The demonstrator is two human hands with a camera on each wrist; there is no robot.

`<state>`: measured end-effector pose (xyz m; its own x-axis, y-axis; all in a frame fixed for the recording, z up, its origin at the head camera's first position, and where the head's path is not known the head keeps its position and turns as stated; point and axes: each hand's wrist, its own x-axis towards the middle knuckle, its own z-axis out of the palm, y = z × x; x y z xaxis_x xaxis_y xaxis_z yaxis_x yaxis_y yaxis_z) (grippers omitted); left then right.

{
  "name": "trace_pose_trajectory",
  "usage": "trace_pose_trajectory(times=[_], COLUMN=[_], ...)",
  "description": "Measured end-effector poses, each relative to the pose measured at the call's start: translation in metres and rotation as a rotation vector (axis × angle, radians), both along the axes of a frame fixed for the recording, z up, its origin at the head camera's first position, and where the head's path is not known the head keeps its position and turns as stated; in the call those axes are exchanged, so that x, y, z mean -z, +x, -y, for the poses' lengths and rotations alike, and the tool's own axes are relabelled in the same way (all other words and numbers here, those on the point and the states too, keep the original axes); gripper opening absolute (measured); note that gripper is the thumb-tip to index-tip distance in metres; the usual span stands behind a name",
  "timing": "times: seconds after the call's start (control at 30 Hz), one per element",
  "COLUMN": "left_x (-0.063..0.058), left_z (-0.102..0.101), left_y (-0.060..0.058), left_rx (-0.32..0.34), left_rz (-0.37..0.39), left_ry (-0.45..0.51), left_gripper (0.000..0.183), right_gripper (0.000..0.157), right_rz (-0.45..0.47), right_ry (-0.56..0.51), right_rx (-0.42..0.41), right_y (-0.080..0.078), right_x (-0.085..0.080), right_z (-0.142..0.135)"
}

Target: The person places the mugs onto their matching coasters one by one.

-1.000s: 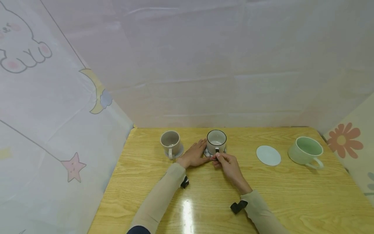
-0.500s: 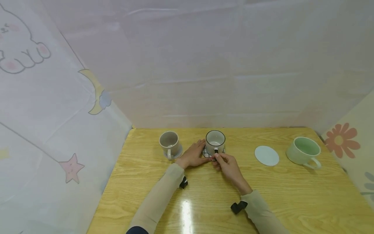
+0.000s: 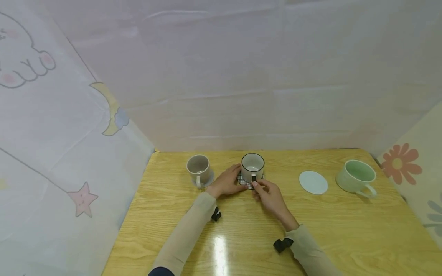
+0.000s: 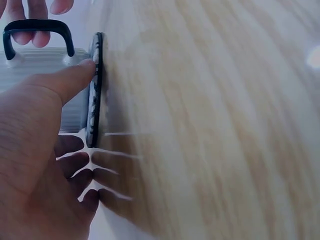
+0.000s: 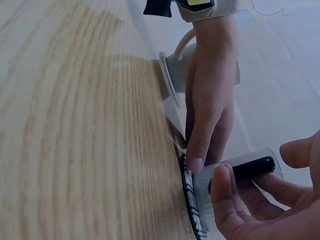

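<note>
In the head view, a white mug (image 3: 253,167) with a black rim and black handle stands upright on a black-and-white checked coaster (image 3: 243,183) near the table's far edge. My right hand (image 3: 271,197) holds the mug by its handle (image 5: 252,169), fingers at the loop in the right wrist view. To the mug's left, my left hand (image 3: 226,182) lies low beside the coaster. Its thumb (image 4: 75,77) touches the coaster's edge (image 4: 95,90) in the left wrist view, and its other fingers spread along the far side, close to the mug.
A greyish-beige cup (image 3: 198,168) stands on a pale round coaster (image 3: 210,178) at the left. On the right are a white round coaster (image 3: 313,182) and a wide green mug (image 3: 352,180). Printed cloth (image 3: 214,76) hangs behind the wooden table (image 3: 241,241).
The head view has shifted a little, so the table and cups appear slightly farther left. Both hands keep their places at the mug and the checked coaster.
</note>
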<state>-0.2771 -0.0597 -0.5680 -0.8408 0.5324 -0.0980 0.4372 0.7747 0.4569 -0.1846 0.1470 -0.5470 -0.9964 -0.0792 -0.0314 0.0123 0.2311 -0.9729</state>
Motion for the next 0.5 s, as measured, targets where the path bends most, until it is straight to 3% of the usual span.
trace_pose_trajectory(times=[0.3,0.5], left_x=[-0.013,-0.017], left_z=[0.004,0.007], left_y=[0.005,0.007], left_rx=[-0.007,-0.028], left_rz=[0.017,-0.041], left_ry=[0.041,0.016], left_gripper=[0.09,0.082], right_gripper=[0.035,0.036], right_rz=[-0.017,-0.062], right_ry=[0.046,0.108], right_rx=[0.014,0.051], right_y=[0.003,0.003], right_x=[-0.006,-0.009], right_z=[-0.006,-0.011])
